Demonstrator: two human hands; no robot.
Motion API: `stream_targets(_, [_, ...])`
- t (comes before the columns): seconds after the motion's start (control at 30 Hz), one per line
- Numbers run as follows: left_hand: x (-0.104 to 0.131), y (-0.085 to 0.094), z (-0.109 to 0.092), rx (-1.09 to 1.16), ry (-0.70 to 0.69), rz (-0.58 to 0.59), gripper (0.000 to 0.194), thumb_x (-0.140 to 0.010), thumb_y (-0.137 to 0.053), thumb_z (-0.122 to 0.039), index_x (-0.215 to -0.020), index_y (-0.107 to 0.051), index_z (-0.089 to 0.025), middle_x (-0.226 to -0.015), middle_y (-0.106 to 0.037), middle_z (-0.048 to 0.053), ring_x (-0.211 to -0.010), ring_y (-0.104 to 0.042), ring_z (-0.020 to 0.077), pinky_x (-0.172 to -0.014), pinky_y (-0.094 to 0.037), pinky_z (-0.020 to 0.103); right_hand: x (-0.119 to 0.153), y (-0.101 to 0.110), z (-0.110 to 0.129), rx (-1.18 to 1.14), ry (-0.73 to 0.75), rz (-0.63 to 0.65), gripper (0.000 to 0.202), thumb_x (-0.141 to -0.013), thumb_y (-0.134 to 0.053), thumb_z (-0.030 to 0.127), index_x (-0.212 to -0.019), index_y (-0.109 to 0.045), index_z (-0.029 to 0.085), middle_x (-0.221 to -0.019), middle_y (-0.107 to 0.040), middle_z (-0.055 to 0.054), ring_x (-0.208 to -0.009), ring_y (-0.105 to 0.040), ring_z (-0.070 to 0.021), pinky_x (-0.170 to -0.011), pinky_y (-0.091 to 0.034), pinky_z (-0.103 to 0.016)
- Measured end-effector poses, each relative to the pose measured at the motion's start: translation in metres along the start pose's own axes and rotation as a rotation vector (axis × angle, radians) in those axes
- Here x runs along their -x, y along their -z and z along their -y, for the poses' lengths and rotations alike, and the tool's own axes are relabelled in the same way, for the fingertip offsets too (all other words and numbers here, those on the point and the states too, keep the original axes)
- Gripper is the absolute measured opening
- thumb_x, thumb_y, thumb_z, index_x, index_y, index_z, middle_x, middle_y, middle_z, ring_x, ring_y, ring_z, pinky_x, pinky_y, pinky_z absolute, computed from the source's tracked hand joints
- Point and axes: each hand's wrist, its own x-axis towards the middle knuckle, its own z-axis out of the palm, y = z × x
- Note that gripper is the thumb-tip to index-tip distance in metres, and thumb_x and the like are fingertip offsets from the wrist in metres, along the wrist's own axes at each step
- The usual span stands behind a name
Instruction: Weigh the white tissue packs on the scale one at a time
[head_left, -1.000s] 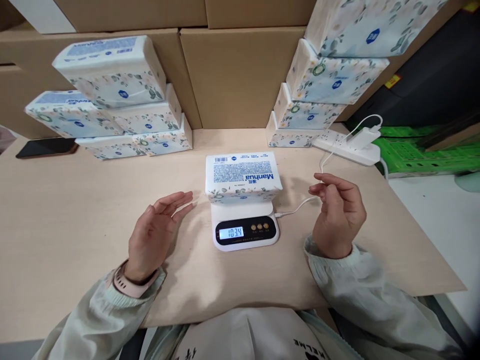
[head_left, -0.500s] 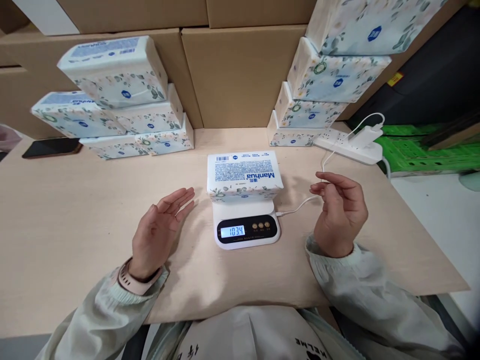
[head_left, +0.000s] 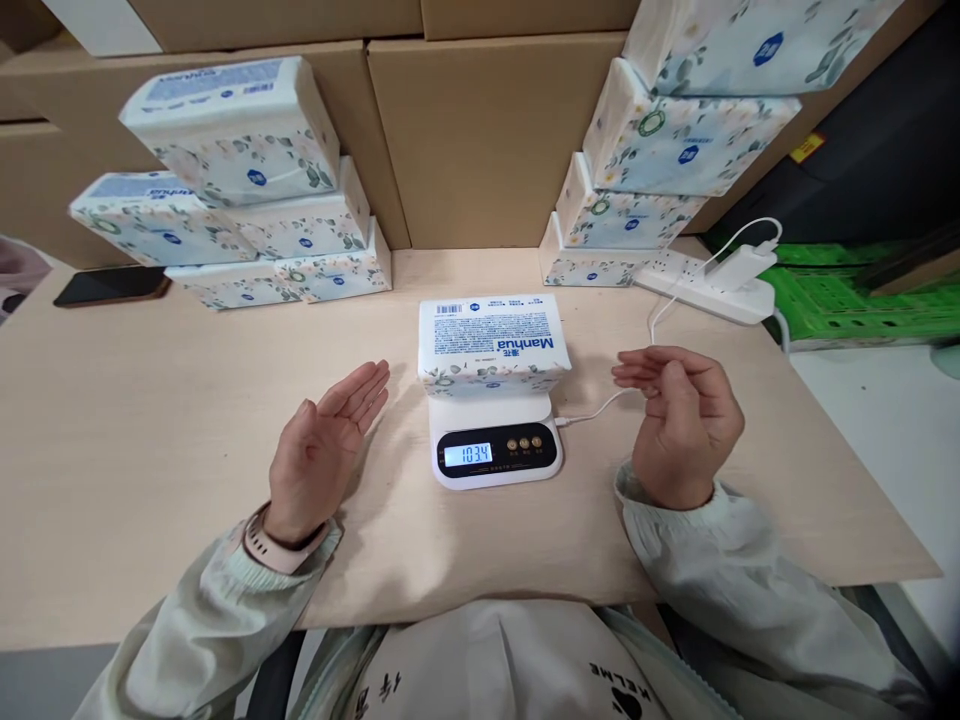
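Observation:
A pack of tissues [head_left: 491,340] with a floral print and blue "Manhua" lettering rests on a white digital kitchen scale [head_left: 491,410]. The lit display [head_left: 467,455] reads 103.4. To the left of the scale my left hand [head_left: 322,440] is held open, palm turned inward, touching nothing. My right hand [head_left: 682,420] is on the other side, fingers stretched toward the pack with the thumb raised, also apart from it and holding nothing. A white cable [head_left: 600,410] runs from the scale's right side and passes behind my right hand.
Stacked tissue packs stand at the back left [head_left: 232,130] and back right [head_left: 637,215]. Behind them are cardboard boxes [head_left: 495,140]. A phone [head_left: 112,286] lies at the far left. A white power strip [head_left: 705,285] sits at the right near a green crate [head_left: 832,300].
My right hand's fingers have straightened out a little. The left hand is nearly where it was. The pack and the scale reading are unchanged; the view has shifted slightly.

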Motion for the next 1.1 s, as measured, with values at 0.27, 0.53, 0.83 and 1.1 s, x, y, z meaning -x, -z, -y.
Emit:
stream_targets(0.27, [0.002, -0.003, -0.001, 0.007, -0.007, 0.073, 0.063, -0.100, -0.054, -0.070, -0.134, -0.081, -0.025, -0.155, -0.065, 0.007, -0.159, -0.047, 0.0303, -0.136, -0.034, 0.045, 0.003, 0.004, 0.010, -0.034, -0.167, 0.185, 0.059, -0.108, -0.045, 0.061, -0.084, -0.085, 0.025, -0.083, -0.084, -0.008, -0.077, -0.081, -0.0251, -0.070, -0.067, -0.042])
stream_targets(0.53, [-0.020, -0.010, 0.004, -0.072, 0.025, 0.201, 0.062, -0.103, -0.056, -0.069, -0.147, -0.071, -0.027, -0.171, -0.047, 0.004, -0.168, -0.028, 0.0294, -0.141, -0.018, 0.049, -0.005, 0.004, 0.001, 0.113, -0.243, 0.468, 0.057, -0.102, -0.055, 0.071, -0.134, -0.074, 0.027, -0.141, -0.076, -0.007, -0.138, -0.069, -0.0295, -0.128, -0.048, -0.057])
stream_targets(0.83, [-0.024, -0.040, -0.028, -0.122, -0.134, 0.233, 0.061, -0.103, -0.058, -0.063, -0.157, -0.055, -0.034, -0.174, -0.043, 0.002, -0.166, -0.030, 0.0387, -0.132, -0.036, 0.060, -0.008, -0.034, 0.033, 0.308, -0.085, 1.066, 0.080, -0.104, -0.050, 0.068, -0.174, -0.020, 0.043, -0.182, -0.028, 0.004, -0.169, -0.031, -0.0324, -0.139, -0.025, -0.066])
stream_targets(1.1, [-0.039, 0.017, -0.116, 0.028, -0.433, -0.330, 0.044, -0.118, -0.035, -0.036, -0.162, -0.041, -0.038, -0.168, -0.048, -0.016, -0.166, -0.031, 0.0185, -0.132, -0.038, 0.041, 0.024, -0.227, 0.061, 0.203, 0.473, 1.116, 0.093, -0.099, -0.039, 0.075, -0.174, -0.024, 0.021, -0.184, -0.015, -0.003, -0.173, -0.012, -0.0255, -0.141, -0.017, -0.048])
